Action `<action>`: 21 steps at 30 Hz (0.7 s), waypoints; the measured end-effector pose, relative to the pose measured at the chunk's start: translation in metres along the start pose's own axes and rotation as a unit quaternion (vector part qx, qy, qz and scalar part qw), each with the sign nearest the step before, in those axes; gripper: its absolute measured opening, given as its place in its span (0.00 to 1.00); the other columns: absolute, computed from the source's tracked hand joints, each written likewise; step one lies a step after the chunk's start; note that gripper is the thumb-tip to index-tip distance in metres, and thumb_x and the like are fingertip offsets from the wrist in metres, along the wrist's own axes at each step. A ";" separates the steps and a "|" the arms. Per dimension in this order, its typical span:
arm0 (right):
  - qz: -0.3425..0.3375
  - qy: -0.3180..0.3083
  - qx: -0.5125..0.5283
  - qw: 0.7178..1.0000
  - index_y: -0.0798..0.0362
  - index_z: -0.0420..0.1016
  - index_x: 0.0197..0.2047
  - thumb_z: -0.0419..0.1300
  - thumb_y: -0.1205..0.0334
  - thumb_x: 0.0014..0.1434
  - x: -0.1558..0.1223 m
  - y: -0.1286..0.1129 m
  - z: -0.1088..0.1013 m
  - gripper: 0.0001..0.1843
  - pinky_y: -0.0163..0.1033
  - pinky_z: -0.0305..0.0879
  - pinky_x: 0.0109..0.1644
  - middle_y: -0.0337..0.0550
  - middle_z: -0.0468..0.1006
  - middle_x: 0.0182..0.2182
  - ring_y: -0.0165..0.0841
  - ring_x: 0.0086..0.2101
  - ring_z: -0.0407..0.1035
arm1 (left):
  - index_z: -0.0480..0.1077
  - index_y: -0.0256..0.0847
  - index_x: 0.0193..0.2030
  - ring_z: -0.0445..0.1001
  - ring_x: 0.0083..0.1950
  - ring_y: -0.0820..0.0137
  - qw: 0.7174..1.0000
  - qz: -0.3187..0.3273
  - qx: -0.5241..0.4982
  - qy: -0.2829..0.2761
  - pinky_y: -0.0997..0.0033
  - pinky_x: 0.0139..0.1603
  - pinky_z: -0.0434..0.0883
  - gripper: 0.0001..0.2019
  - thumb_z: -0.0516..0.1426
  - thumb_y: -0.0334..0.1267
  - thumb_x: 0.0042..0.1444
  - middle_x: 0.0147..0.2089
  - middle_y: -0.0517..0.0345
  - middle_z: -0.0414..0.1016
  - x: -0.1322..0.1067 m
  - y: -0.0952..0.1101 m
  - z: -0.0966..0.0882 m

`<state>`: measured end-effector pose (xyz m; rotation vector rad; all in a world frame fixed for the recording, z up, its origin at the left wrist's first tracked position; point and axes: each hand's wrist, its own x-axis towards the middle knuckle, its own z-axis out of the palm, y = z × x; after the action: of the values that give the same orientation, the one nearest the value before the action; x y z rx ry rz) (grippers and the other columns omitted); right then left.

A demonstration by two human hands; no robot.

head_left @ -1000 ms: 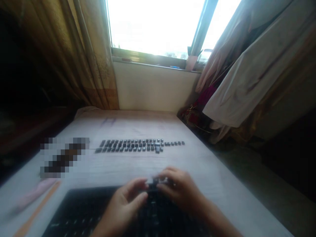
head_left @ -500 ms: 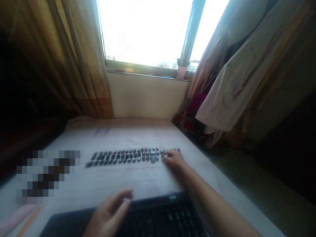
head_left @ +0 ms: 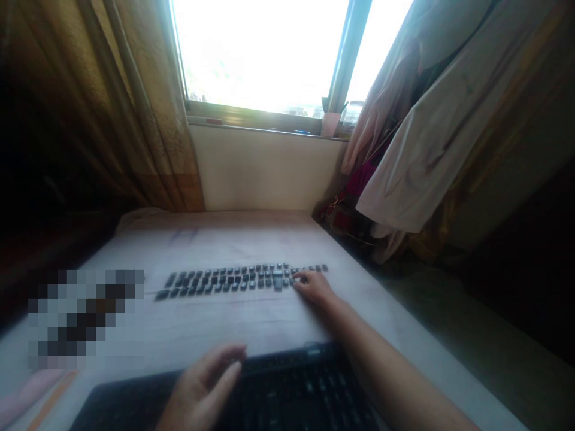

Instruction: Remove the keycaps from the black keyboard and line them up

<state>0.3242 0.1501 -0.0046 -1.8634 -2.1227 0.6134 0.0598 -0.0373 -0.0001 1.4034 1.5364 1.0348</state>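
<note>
Loose dark keycaps (head_left: 233, 279) lie in long rows on the pale cloth-covered surface (head_left: 251, 320). At the right part of these rows, my right hand (head_left: 313, 286) has its thumb and index finger closed about a small keycap; blur softens the detail. A black keyboard (head_left: 287, 389) with many of its keys gone or dark lies close to me, cut off by the bottom edge. Over its left-middle part hovers my left hand (head_left: 202, 383), thumb and fingers curved with a gap between the tips and nothing visible in them.
A blurred-out patch (head_left: 85, 320) covers something on the left. Near it lie a pink item (head_left: 31, 395) and an orange strip (head_left: 51, 401). Hanging clothes (head_left: 417, 161) border the right edge. A pink cup (head_left: 330, 124) stands on the window sill, with a curtain (head_left: 153, 120) to the left.
The whole view has shifted slightly upward with the head. Both hands keep nearly the same places, the right one at the keycaps and the left one over the keyboard.
</note>
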 end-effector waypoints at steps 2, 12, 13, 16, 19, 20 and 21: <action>0.000 0.003 0.006 1.000 0.53 0.72 0.53 0.59 0.57 0.67 -0.001 -0.001 -0.001 0.14 0.49 0.72 0.50 0.47 0.75 0.52 0.38 0.46 0.73 | 0.80 0.51 0.43 0.80 0.50 0.56 1.000 0.006 0.014 -0.015 0.56 0.57 0.73 0.16 0.59 0.54 0.53 0.45 0.56 0.84 0.001 0.002 -0.003; -0.009 0.074 0.129 0.989 0.54 0.77 0.44 0.61 0.57 0.64 -0.015 0.003 -0.014 0.10 0.47 0.70 0.51 0.45 0.79 0.44 0.37 0.44 0.74 | 0.78 0.49 0.44 0.82 0.45 0.61 0.972 0.169 0.162 0.012 0.61 0.49 0.79 0.14 0.56 0.49 0.58 0.44 0.59 0.84 0.005 -0.001 -0.007; -0.013 0.090 0.153 0.984 0.54 0.79 0.40 0.63 0.55 0.63 -0.019 0.003 -0.015 0.10 0.45 0.69 0.50 0.43 0.81 0.39 0.37 0.42 0.75 | 0.78 0.49 0.45 0.82 0.46 0.62 0.960 0.206 0.189 0.013 0.60 0.49 0.79 0.14 0.55 0.48 0.60 0.44 0.59 0.84 0.005 -0.002 -0.007; -0.026 0.132 0.236 0.962 0.54 0.80 0.31 0.62 0.45 0.59 -0.036 0.004 -0.021 0.19 0.39 0.70 0.40 0.40 0.79 0.25 0.36 0.31 0.75 | 0.76 0.49 0.48 0.81 0.47 0.61 0.920 0.289 0.264 -0.005 0.57 0.51 0.78 0.13 0.54 0.46 0.62 0.46 0.58 0.83 0.006 -0.008 -0.008; -0.029 0.168 0.331 0.928 0.54 0.78 0.29 0.55 0.31 0.55 -0.058 0.004 -0.025 0.32 0.36 0.65 0.26 0.39 0.75 0.20 0.30 0.21 0.69 | 0.74 0.49 0.52 0.80 0.51 0.59 0.896 0.309 0.317 -0.037 0.53 0.52 0.76 0.15 0.53 0.47 0.64 0.50 0.56 0.82 0.006 -0.016 -0.006; -0.026 0.182 0.361 0.914 0.54 0.77 0.28 0.53 0.27 0.54 -0.066 0.005 -0.026 0.36 0.35 0.64 0.24 0.40 0.75 0.20 0.29 0.19 0.67 | 0.74 0.48 0.53 0.79 0.52 0.59 0.892 0.306 0.330 -0.046 0.52 0.53 0.76 0.16 0.53 0.48 0.64 0.52 0.55 0.81 0.006 -0.018 -0.006; -0.021 0.198 0.388 0.900 0.54 0.76 0.27 0.51 0.25 0.52 -0.074 0.006 -0.026 0.38 0.35 0.63 0.23 0.40 0.74 0.19 0.29 0.19 0.67 | 0.73 0.48 0.54 0.78 0.53 0.58 0.889 0.301 0.341 -0.054 0.52 0.54 0.75 0.17 0.53 0.49 0.64 0.54 0.54 0.80 0.005 -0.021 -0.005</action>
<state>0.3523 0.0813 0.0225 -1.3333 -1.3545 0.8262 0.0477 -0.0332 -0.0179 2.4983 1.4716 0.7394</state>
